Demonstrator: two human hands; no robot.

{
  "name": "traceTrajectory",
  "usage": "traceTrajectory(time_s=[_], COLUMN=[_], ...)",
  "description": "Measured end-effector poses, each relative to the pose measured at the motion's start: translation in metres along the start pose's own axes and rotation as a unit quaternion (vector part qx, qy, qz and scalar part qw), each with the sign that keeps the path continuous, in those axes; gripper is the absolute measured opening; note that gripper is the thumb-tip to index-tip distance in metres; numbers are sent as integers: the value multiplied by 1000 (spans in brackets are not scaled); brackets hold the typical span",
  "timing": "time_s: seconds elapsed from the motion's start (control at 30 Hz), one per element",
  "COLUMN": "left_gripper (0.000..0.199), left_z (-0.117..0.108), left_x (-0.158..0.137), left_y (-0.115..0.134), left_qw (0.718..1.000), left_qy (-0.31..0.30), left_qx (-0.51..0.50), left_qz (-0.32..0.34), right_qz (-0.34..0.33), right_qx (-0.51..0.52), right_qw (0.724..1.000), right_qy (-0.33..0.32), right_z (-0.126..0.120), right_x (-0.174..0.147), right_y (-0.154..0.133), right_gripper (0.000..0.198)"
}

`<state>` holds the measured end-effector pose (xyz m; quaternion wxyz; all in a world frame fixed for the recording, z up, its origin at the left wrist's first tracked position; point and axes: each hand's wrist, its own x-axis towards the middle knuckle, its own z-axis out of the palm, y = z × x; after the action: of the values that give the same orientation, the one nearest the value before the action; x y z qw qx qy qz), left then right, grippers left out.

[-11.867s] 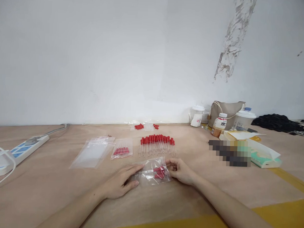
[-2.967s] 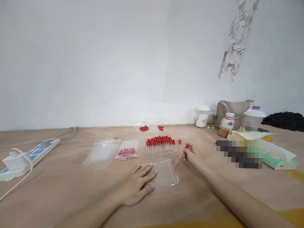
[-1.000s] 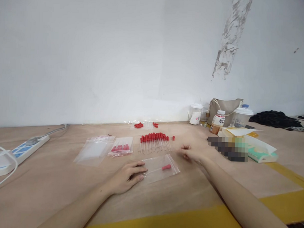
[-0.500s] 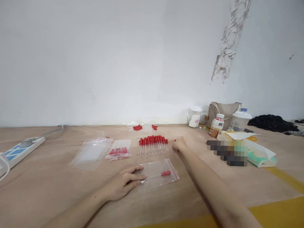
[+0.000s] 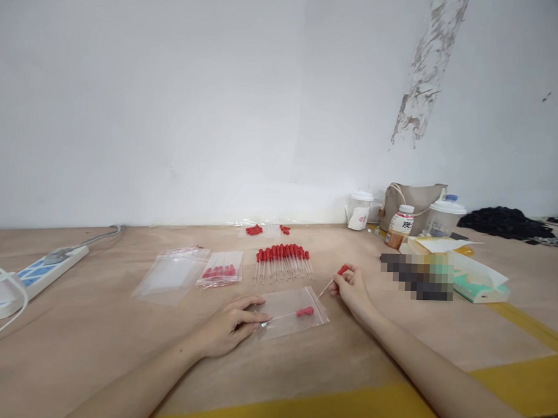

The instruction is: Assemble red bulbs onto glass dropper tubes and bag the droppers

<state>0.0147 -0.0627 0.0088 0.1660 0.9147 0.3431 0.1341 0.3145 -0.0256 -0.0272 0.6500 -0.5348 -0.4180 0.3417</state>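
My left hand (image 5: 233, 325) lies on the table with its fingers apart, its fingertips resting on the left end of a clear zip bag (image 5: 285, 297). Inside that bag is one glass dropper (image 5: 304, 312) with a red rubber bulb, its thin tube pointing left. Just right of the bag's zip end, my right hand (image 5: 353, 291) is closed on another red-bulbed dropper (image 5: 343, 270). The tip of this dropper slants down-left close to the bag's opening. Beyond the bag, several red-bulbed droppers (image 5: 282, 261) lie side by side in a row.
To the left are a filled bag of droppers (image 5: 220, 269) and flat clear bags (image 5: 171, 275). Loose red bulbs (image 5: 254, 230) lie near the wall. A power strip (image 5: 43, 274) is at far left. Right of my hand stand a bottle (image 5: 400, 227), lidded cups (image 5: 359, 210) and a tissue pack (image 5: 478, 283).
My right hand has come back toward me from beside the row, bringing a dropper near the bag's right end. My left hand stays on the bag.
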Motion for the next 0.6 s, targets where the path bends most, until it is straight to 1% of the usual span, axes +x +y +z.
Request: traceTrajectory(time_s=[0.1, 0.17, 0.27, 0.33, 0.4, 0.47, 0.53, 0.6], left_gripper=[30, 31, 38, 43, 45, 45, 45, 45], left_z=[-1, 0, 1, 2, 4, 4, 5, 6], left_x=[0, 1, 2, 3, 3, 4, 4, 4], left_y=[1, 2, 4, 4, 3, 1, 0, -1], left_qw=[1000, 1000, 999, 998, 998, 998, 998, 998], left_qy=[0, 7, 34, 50, 56, 58, 58, 60], left_qx=[4, 1, -7, -10, -14, -15, -11, -5], left_qz=[-2, -9, -27, -34, -34, -33, -33, -32], right_qz=[22, 52, 105, 115, 98, 59, 22, 0], right_qx=[32, 60, 71, 41, -8, -57, -89, -107], right_qw=[999, 996, 984, 974, 962, 949, 942, 942], right_qy=[-14, -41, -122, -190, -257, -304, -322, -318], right_z=[6, 8, 6, 2, -4, -7, -8, -5], right_x=[-7, -13, -19, -19, -16, -13, -11, -13], right_y=[-5, -8, -13, -14, -13, -11, -9, -8], right_gripper=[37, 34, 27, 25, 26, 28, 29, 31])
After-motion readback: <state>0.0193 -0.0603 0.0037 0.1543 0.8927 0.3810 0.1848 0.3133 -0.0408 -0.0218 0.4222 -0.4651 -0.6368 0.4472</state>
